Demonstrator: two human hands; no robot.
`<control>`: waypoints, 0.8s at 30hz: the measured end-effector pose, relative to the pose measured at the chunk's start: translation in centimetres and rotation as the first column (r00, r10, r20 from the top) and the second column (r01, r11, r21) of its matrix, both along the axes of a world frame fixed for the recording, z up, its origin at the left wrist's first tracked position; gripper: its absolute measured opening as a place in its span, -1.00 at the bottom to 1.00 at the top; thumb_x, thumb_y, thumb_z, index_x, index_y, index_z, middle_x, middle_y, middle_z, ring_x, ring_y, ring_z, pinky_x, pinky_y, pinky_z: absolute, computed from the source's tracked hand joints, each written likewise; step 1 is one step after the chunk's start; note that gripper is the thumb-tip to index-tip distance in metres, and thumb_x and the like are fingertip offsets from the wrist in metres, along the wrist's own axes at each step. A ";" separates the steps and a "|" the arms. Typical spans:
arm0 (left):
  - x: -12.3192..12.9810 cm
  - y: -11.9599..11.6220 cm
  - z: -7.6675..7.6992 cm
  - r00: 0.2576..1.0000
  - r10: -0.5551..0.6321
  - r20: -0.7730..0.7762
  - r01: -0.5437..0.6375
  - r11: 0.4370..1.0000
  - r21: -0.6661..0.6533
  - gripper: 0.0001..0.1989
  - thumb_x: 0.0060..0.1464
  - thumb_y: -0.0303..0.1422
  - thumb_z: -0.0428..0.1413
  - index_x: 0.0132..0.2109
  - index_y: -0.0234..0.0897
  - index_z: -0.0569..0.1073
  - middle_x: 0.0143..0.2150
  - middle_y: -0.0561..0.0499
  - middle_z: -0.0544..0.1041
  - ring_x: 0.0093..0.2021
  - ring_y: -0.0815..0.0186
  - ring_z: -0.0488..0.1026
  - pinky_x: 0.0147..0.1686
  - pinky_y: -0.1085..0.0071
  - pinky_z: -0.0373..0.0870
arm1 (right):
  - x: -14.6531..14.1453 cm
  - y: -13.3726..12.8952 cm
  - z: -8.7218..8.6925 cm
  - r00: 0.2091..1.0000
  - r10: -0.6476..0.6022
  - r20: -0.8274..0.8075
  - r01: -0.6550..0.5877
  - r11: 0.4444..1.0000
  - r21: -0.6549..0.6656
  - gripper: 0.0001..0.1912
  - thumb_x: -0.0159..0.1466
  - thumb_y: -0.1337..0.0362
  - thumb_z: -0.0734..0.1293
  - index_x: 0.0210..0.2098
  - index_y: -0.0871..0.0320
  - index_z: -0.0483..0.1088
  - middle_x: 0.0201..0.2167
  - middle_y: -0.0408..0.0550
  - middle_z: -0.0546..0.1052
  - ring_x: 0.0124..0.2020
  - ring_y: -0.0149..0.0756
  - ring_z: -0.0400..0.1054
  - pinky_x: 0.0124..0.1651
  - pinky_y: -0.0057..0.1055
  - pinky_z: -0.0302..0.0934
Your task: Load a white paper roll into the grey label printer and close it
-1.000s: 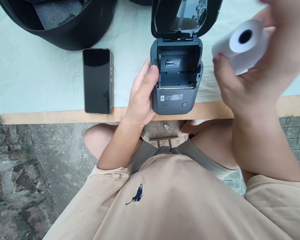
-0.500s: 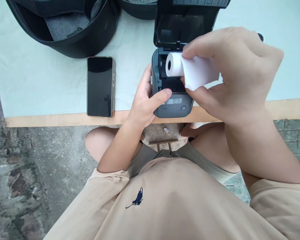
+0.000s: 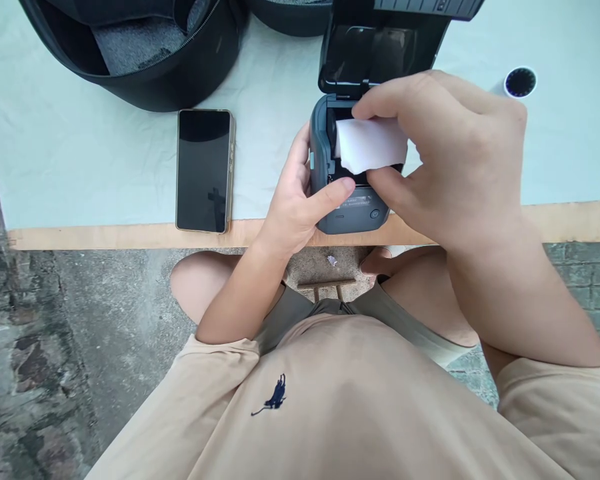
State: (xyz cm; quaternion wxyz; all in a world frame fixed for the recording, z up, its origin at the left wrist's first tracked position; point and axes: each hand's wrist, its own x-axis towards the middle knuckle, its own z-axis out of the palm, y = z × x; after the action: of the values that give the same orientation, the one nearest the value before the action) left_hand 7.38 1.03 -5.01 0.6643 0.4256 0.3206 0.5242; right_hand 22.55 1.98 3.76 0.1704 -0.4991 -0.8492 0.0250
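A small dark grey label printer [image 3: 350, 223] sits at the table's front edge, its black lid [image 3: 380, 57] tipped back. My left hand [image 3: 300, 193] is wrapped round the printer's left side, with the thumb lying over its front rim. In my right hand [image 3: 460, 153] is a white paper roll [image 3: 373, 143], pinched between thumb and fingers. The roll is partly inside the printer's open bay, and its loose paper end hangs toward the front. The roll's core and right end are hidden by paper and fingers.
Left of the printer lies a smartphone [image 3: 204, 170], screen up. Black zippered cases [image 3: 180, 80] stand behind it. A white cylinder with a dark end [image 3: 520, 82] lies at the right on the pale cloth [image 3: 570, 147]. A wooden strip [image 3: 105, 237] edges the table.
The paper roll has gone down into the printer's bay, with my right hand moving left along with it. The printer and my left hand have shifted slightly right in view.
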 end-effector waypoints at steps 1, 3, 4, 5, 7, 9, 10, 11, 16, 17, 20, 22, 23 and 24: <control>0.0 0.0 0.0 1.000 0.002 0.004 -0.002 1.000 0.001 -0.36 -0.16 -0.16 0.27 0.09 -0.04 0.25 0.02 0.01 0.44 0.14 0.08 0.39 0.09 0.20 0.42 | 0.0 0.0 -0.1 1.000 -0.009 0.014 0.009 1.000 -0.001 -0.62 0.09 0.42 0.16 -0.11 0.05 0.31 -0.19 -0.14 0.51 -0.22 -0.22 0.42 -0.27 -0.30 0.22; 0.1 -0.1 0.2 1.000 0.004 0.008 -0.004 1.000 0.002 -0.39 -0.13 -0.18 0.25 0.08 -0.06 0.25 0.01 0.01 0.44 0.13 0.10 0.41 0.08 0.21 0.42 | 0.0 0.0 -0.3 1.000 -0.007 0.015 0.006 1.000 0.018 -0.69 0.09 0.40 0.18 -0.16 0.05 0.30 -0.22 -0.17 0.52 -0.25 -0.23 0.43 -0.22 -0.25 0.25; 0.1 -0.2 0.3 1.000 0.005 0.006 -0.005 1.000 0.004 -0.40 -0.12 -0.19 0.25 0.08 -0.06 0.26 0.00 0.01 0.45 0.11 0.10 0.41 0.07 0.22 0.43 | 0.1 0.1 -0.5 1.000 0.006 -0.003 -0.006 0.999 0.036 -0.74 0.10 0.39 0.20 -0.21 0.05 0.31 -0.23 -0.18 0.52 -0.23 -0.22 0.44 -0.18 -0.23 0.26; 0.1 -0.2 0.4 1.000 0.004 0.002 -0.004 1.000 0.007 -0.41 -0.12 -0.19 0.24 0.08 -0.07 0.26 -0.01 0.01 0.45 0.10 0.11 0.42 0.06 0.22 0.43 | 0.2 0.1 -0.7 0.999 0.028 -0.029 -0.026 0.998 0.053 -0.80 0.11 0.39 0.20 -0.25 0.06 0.31 -0.23 -0.19 0.53 -0.19 -0.21 0.44 -0.15 -0.21 0.28; 0.0 -0.2 0.5 1.000 -0.001 -0.005 0.001 1.000 0.019 -0.40 -0.13 -0.18 0.25 0.08 -0.07 0.27 -0.02 0.01 0.47 0.09 0.12 0.43 0.05 0.23 0.43 | 0.5 0.2 -1.1 0.991 0.082 -0.110 -0.073 0.994 0.079 -0.88 0.14 0.38 0.21 -0.33 0.09 0.32 -0.21 -0.19 0.53 -0.10 -0.20 0.42 -0.10 -0.21 0.30; 0.0 -0.2 0.4 1.000 0.004 -0.012 -0.004 1.000 0.014 -0.40 -0.13 -0.15 0.24 0.08 -0.05 0.26 -0.04 0.02 0.49 0.09 0.13 0.44 0.05 0.24 0.43 | 0.7 0.2 -1.5 0.974 0.127 -0.186 -0.107 0.988 0.112 -0.90 0.17 0.37 0.22 -0.35 0.10 0.35 -0.22 -0.20 0.53 -0.11 -0.24 0.41 -0.10 -0.23 0.30; -0.1 -0.2 0.4 1.000 0.013 -0.017 -0.013 1.000 0.003 -0.39 -0.12 -0.13 0.24 0.09 -0.03 0.25 -0.06 0.02 0.50 0.10 0.13 0.43 0.05 0.24 0.42 | 0.8 0.2 -1.7 0.965 0.146 -0.220 -0.117 0.983 0.141 -0.91 0.17 0.36 0.23 -0.36 0.10 0.36 -0.23 -0.21 0.53 -0.15 -0.26 0.41 -0.11 -0.24 0.30; -0.1 -0.2 0.3 0.999 0.026 -0.024 -0.026 1.000 -0.005 -0.38 -0.12 -0.11 0.23 0.10 -0.01 0.23 -0.08 0.03 0.51 0.11 0.14 0.43 0.04 0.25 0.42 | 0.9 0.2 -1.9 0.956 0.161 -0.246 -0.121 0.978 0.171 -0.91 0.17 0.36 0.24 -0.35 0.10 0.37 -0.25 -0.21 0.53 -0.19 -0.29 0.41 -0.12 -0.25 0.29; 0.0 -0.1 0.7 0.999 0.044 -0.020 -0.044 0.998 -0.035 -0.41 -0.06 -0.01 0.16 0.10 0.03 0.20 -0.08 0.04 0.49 0.21 0.15 0.33 0.08 0.24 0.39 | 0.9 0.2 -2.9 0.926 0.206 -0.315 -0.119 0.955 0.272 -0.93 0.17 0.33 0.27 -0.36 0.09 0.40 -0.32 -0.20 0.53 -0.21 -0.32 0.41 -0.11 -0.30 0.32; 0.0 -0.2 0.9 0.999 0.036 0.010 -0.035 0.998 -0.046 -0.47 -0.02 -0.02 0.12 0.09 0.02 0.21 -0.03 0.04 0.47 0.23 0.14 0.31 0.09 0.23 0.39 | 0.9 0.3 -3.1 0.919 0.220 -0.327 -0.127 0.951 0.281 -0.94 0.16 0.33 0.28 -0.36 0.10 0.40 -0.33 -0.19 0.53 -0.20 -0.32 0.41 -0.11 -0.32 0.33; 0.1 -0.2 1.5 0.996 0.018 0.089 -0.015 0.999 -0.034 -0.59 0.06 -0.08 0.07 0.05 0.00 0.23 0.08 0.05 0.41 0.24 0.14 0.30 0.07 0.23 0.40 | 1.0 0.4 -3.5 0.885 0.300 -0.355 -0.187 0.929 0.319 -0.92 0.16 0.34 0.29 -0.33 0.10 0.41 -0.33 -0.17 0.53 -0.14 -0.31 0.40 -0.05 -0.33 0.37; 0.1 -0.3 1.5 0.994 0.018 0.104 -0.018 1.000 -0.006 -0.62 0.06 -0.18 0.11 0.03 0.03 0.24 0.03 0.08 0.42 0.17 0.17 0.37 0.03 0.24 0.42 | 1.1 0.4 -3.9 0.864 0.354 -0.358 -0.228 0.910 0.347 -0.88 0.14 0.33 0.30 -0.30 0.11 0.42 -0.32 -0.14 0.52 -0.09 -0.28 0.40 0.00 -0.30 0.37; 0.1 -0.3 1.4 0.994 0.015 0.110 -0.016 1.000 0.004 -0.62 0.05 -0.24 0.13 0.02 0.04 0.25 -0.01 0.09 0.44 0.11 0.19 0.42 -0.01 0.26 0.43 | 1.1 0.4 -4.0 0.854 0.371 -0.364 -0.239 0.902 0.359 -0.86 0.13 0.31 0.32 -0.29 0.11 0.43 -0.31 -0.14 0.52 -0.06 -0.26 0.39 0.01 -0.29 0.37; 0.2 -0.3 1.2 0.993 0.010 0.121 -0.012 1.000 0.012 -0.62 0.03 -0.29 0.14 0.01 0.04 0.26 -0.05 0.09 0.44 0.06 0.20 0.45 -0.04 0.26 0.45 | 1.1 0.4 -4.2 0.845 0.389 -0.367 -0.250 0.894 0.373 -0.85 0.11 0.29 0.34 -0.28 0.10 0.43 -0.30 -0.13 0.52 -0.04 -0.24 0.38 0.03 -0.27 0.36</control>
State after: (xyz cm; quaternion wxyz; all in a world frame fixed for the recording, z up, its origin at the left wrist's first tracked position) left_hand 7.53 0.77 -3.79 0.6769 0.3954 0.2790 0.5546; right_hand 23.70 2.36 -0.45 0.4239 -0.2973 -0.8550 0.0295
